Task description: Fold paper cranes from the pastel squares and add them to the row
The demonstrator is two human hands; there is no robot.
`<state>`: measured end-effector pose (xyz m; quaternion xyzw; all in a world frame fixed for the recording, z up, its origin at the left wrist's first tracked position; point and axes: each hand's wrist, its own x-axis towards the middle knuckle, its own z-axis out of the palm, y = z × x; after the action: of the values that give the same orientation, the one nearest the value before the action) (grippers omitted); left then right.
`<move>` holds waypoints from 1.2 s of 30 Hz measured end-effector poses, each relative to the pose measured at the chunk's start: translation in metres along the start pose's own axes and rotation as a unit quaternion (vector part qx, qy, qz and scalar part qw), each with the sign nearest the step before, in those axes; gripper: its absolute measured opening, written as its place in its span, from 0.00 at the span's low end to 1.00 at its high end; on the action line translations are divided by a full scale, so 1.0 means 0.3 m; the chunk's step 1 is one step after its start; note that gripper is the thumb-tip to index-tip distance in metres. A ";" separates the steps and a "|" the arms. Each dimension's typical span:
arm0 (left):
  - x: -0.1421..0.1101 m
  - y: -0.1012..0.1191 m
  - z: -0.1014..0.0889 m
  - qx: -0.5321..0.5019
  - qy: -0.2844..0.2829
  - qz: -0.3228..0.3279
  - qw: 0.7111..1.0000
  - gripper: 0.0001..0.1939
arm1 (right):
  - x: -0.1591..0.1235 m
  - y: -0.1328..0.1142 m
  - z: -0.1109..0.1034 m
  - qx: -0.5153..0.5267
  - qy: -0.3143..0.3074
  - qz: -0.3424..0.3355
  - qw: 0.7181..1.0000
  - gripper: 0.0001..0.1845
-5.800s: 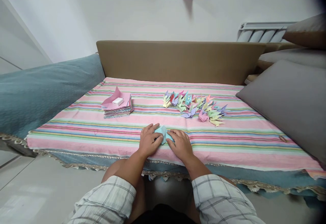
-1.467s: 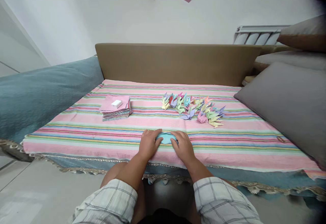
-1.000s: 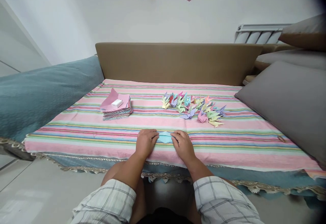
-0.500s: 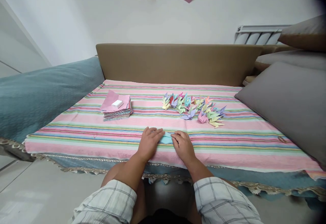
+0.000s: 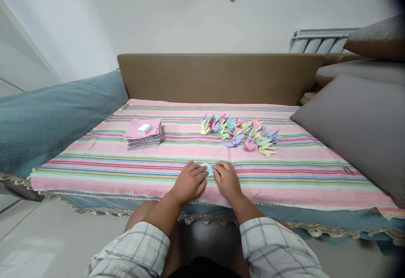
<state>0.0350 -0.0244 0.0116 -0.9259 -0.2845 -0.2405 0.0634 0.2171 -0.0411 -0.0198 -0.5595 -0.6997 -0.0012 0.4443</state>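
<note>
A small folded piece of light blue origami paper (image 5: 209,168) lies on the striped cloth, partly covered by both hands. My left hand (image 5: 191,180) rests palm down over its left part, fingers stretched out. At the right end, my right hand (image 5: 227,178) has its thumb and fingertips closed on the paper's edge. Beyond the hands sits a cluster of several folded paper cranes (image 5: 234,134) in many colours. Off to the left is a stack of square coloured paper (image 5: 144,141) with a white block (image 5: 144,128) on top.
The striped cloth (image 5: 95,164) covers a sofa seat with a brown backrest (image 5: 209,77). A blue-covered armrest (image 5: 63,109) borders the left side. Grey cushions (image 5: 357,130) lean at the right, near a small brown loop (image 5: 349,170).
My left hand has slid right and spread farther over the blue paper, hiding more of it. My right hand stays at the paper's right end. The view has shifted slightly.
</note>
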 end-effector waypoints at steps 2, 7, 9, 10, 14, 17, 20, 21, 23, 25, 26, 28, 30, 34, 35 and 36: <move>0.000 -0.001 -0.003 -0.005 -0.016 0.002 1.000 0.17 | 0.001 0.004 -0.002 -0.001 0.001 0.007 1.000 0.12; -0.001 -0.004 -0.004 -0.011 -0.050 -0.008 0.999 0.21 | 0.002 0.014 -0.013 0.002 0.006 0.028 1.000 0.13; -0.001 -0.003 -0.001 -0.011 -0.054 -0.014 0.998 0.21 | 0.001 0.018 -0.017 0.005 0.008 0.033 0.999 0.13; -0.002 -0.002 0.001 -0.010 -0.055 -0.015 0.998 0.21 | 0.000 0.020 -0.019 0.007 0.008 0.035 0.999 0.14; -0.003 0.000 0.007 -0.002 -0.059 -0.019 0.998 0.22 | -0.002 0.027 -0.024 0.009 0.009 0.039 0.999 0.14; -0.004 0.001 0.009 0.002 -0.056 -0.016 0.998 0.23 | -0.003 0.029 -0.027 0.003 0.009 0.038 0.999 0.13; -0.006 0.001 0.011 0.008 -0.058 -0.013 0.998 0.23 | -0.003 0.033 -0.031 -0.004 0.008 0.034 0.999 0.12; -0.006 0.002 0.011 0.010 -0.061 -0.014 0.998 0.22 | -0.004 0.035 -0.032 -0.007 0.008 0.035 0.999 0.12; -0.004 0.007 0.008 0.013 -0.064 -0.016 0.998 0.22 | -0.005 0.038 -0.035 -0.011 0.009 0.040 0.999 0.12; 0.001 0.013 0.002 0.015 -0.064 -0.021 0.998 0.22 | -0.005 0.039 -0.040 -0.011 0.012 0.047 0.999 0.12; 0.004 0.017 -0.001 0.017 -0.064 -0.023 0.998 0.22 | -0.006 0.038 -0.043 -0.009 0.014 0.049 0.999 0.13; 0.008 0.024 -0.005 0.022 -0.064 -0.029 0.997 0.22 | -0.006 0.031 -0.049 -0.004 0.024 0.044 0.999 0.15; 0.011 0.027 -0.007 0.025 -0.065 -0.033 0.997 0.22 | -0.008 0.016 -0.054 0.004 0.025 0.022 0.999 0.17; 0.011 0.026 -0.006 0.020 -0.062 -0.035 0.997 0.22 | -0.018 -0.023 -0.051 -0.009 -0.001 -0.018 1.000 0.22; 0.012 0.026 -0.006 0.019 -0.063 -0.036 0.997 0.22 | -0.021 -0.031 -0.048 -0.017 -0.009 -0.021 1.000 0.23; 0.012 0.025 -0.007 0.018 -0.063 -0.037 0.997 0.22 | -0.025 -0.038 -0.044 -0.024 -0.018 -0.022 0.999 0.24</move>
<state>0.0409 -0.0295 0.0152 -0.9268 -0.3260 -0.1787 0.0529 0.2163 -0.0578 -0.0107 -0.5545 -0.7195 -0.0182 0.4178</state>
